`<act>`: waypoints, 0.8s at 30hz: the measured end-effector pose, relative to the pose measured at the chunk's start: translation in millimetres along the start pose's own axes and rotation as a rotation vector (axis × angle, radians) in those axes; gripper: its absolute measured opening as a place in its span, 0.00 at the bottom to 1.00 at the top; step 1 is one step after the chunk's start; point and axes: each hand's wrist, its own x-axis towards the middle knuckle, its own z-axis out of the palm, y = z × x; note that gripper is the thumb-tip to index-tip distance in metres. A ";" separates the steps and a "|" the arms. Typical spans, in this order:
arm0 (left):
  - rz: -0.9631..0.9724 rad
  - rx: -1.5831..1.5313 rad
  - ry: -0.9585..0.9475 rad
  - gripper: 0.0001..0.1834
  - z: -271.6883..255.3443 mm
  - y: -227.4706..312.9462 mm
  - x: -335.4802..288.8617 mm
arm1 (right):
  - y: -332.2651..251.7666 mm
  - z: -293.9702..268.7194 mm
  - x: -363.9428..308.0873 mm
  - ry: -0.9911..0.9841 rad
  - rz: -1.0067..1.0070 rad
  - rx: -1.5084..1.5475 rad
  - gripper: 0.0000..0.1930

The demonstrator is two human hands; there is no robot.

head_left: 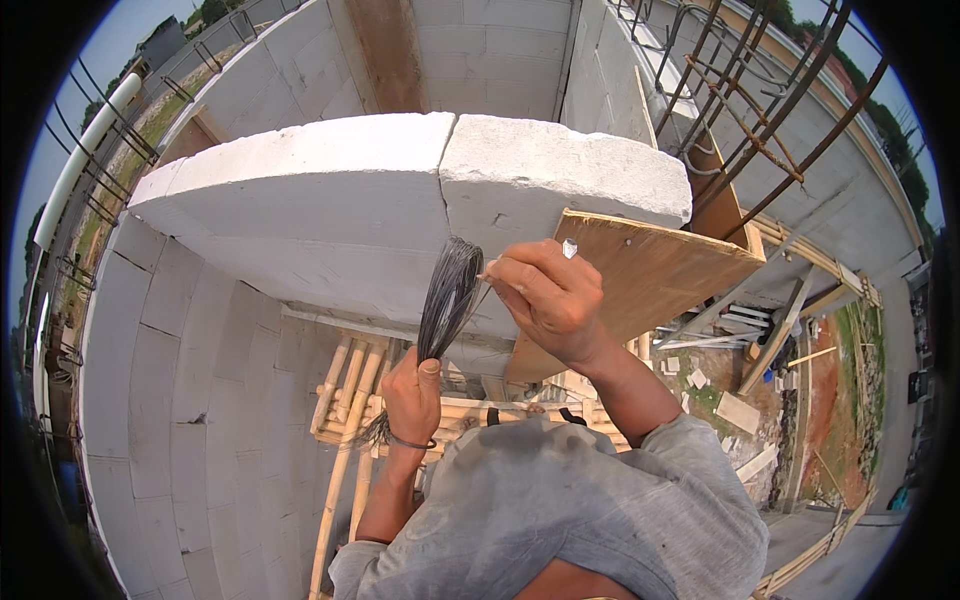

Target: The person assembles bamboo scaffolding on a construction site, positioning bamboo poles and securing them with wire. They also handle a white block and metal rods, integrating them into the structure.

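A folded bundle of thin dark binding wire stands upright in front of the white block wall, its looped end up. My left hand is closed around its lower part, and loose wire ends spread out below the fist. Beside the upper part of the bundle, my right hand pinches at its right edge, where thin strands seem to run to the fingertips. How many strands it grips is too fine to see. A ring sits on that hand.
The white block wall crosses just ahead, with a plywood panel leaning at its right end. Rusty rebar sticks up at the far right. Bamboo poles lie below me, and timber scraps litter the ground at right.
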 end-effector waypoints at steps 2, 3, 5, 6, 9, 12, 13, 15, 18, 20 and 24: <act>-0.017 -0.009 0.035 0.31 -4.6 -4.1 1.4 | -2.2 -0.1 -2.7 -0.034 -0.005 -0.001 0.11; -0.024 -0.013 0.048 0.31 -6.1 -6.6 1.6 | -2.1 1.1 -4.0 -0.044 0.059 0.090 0.10; -0.021 0.023 0.074 0.32 -6.8 -8.5 0.2 | -0.9 3.8 -5.4 -0.059 0.190 0.266 0.09; -0.010 0.052 0.077 0.32 -7.3 -7.1 -0.7 | -2.6 4.6 -5.4 -0.061 0.258 0.311 0.08; 0.006 0.095 0.079 0.33 -8.2 -1.6 -2.4 | -7.1 4.2 -3.4 -0.072 0.394 0.403 0.08; 0.010 0.082 0.084 0.33 -5.5 -1.0 -2.7 | -6.4 2.7 -3.7 -0.077 0.384 0.405 0.09; 0.027 0.094 0.095 0.33 -3.7 -1.8 -3.0 | -6.3 2.6 -3.9 -0.070 0.375 0.393 0.09; 0.050 0.104 0.097 0.33 -1.1 -1.9 -2.9 | -5.2 1.2 -6.0 -0.066 0.349 0.346 0.09; 0.041 0.091 0.067 0.34 -0.3 -0.8 -4.2 | -3.5 -1.0 -10.6 -0.066 0.310 0.295 0.08; 0.013 0.057 0.036 0.34 -0.5 -3.1 -4.2 | -1.7 -3.6 -10.9 -0.047 0.290 0.312 0.08; 0.050 0.071 0.022 0.36 -2.9 -8.3 0.9 | 9.3 -22.5 -11.5 -0.381 0.584 0.797 0.07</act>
